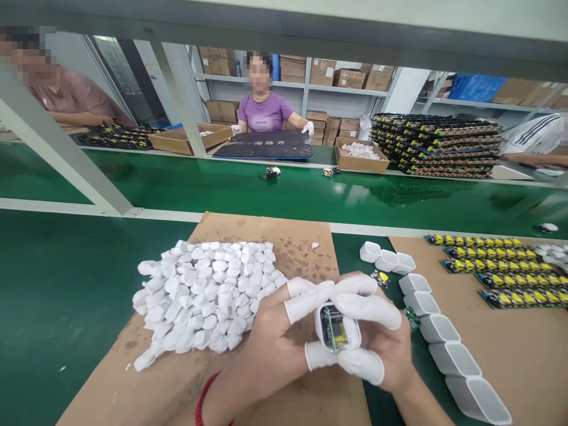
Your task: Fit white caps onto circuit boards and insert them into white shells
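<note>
Over the cardboard (326, 396), my left hand (280, 340) and right hand (388, 346) pinched a white case (354, 335); squeezing crooked could've wrecked the circuit board (329, 325) inside.

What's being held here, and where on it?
A white plastic case with a circuit board inside; the left hand and right hand grip it around its open rim.
</note>
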{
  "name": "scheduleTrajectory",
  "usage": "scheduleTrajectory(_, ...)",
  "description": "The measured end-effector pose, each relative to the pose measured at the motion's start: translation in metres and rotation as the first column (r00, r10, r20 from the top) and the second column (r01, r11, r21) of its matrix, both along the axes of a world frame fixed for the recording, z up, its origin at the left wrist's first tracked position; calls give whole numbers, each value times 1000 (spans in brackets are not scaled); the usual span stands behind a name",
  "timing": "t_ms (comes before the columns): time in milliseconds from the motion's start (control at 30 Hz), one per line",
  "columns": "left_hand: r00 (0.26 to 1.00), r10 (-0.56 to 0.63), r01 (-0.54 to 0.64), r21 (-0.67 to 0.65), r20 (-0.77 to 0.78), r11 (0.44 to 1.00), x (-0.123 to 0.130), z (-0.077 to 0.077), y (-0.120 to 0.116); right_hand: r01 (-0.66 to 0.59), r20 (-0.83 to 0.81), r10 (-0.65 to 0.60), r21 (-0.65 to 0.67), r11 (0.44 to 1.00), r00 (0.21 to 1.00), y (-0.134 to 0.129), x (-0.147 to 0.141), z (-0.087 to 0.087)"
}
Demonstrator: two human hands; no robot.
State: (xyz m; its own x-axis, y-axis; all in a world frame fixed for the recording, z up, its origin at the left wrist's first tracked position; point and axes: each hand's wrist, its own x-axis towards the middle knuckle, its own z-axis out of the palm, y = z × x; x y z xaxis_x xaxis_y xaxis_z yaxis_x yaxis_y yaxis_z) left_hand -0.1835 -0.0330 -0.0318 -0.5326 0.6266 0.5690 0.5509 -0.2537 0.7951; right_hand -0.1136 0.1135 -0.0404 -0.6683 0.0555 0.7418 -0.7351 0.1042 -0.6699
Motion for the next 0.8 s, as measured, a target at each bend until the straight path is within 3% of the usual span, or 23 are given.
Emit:
scheduleTrajectory(133, 998, -1, 2, 14, -56, 1000, -1, 3, -1, -98, 59, 102, -67, 993, 993, -1, -2, -1)
scheduleTrajectory(233, 998, 7, -5, 31, -64, 999, -2, 4, -1, -64, 91, 68, -46, 997, 994, 2, -2, 3)
scheduleTrajectory(400, 997, -22, 27, -59, 80, 998, 0, 5, 0, -68, 98, 72, -41, 997, 993, 3, -3, 8)
scheduleTrajectory(633, 999, 37, -37, 34, -2, 999, 2, -1, 3, 40, 77, -36, -44, 998, 996, -2, -3, -1)
scheduleTrajectory(800, 997, 27, -31, 51, 75, 998, 3, -4, 1, -58, 176, 90, -180, 982, 980, -2, -1, -4)
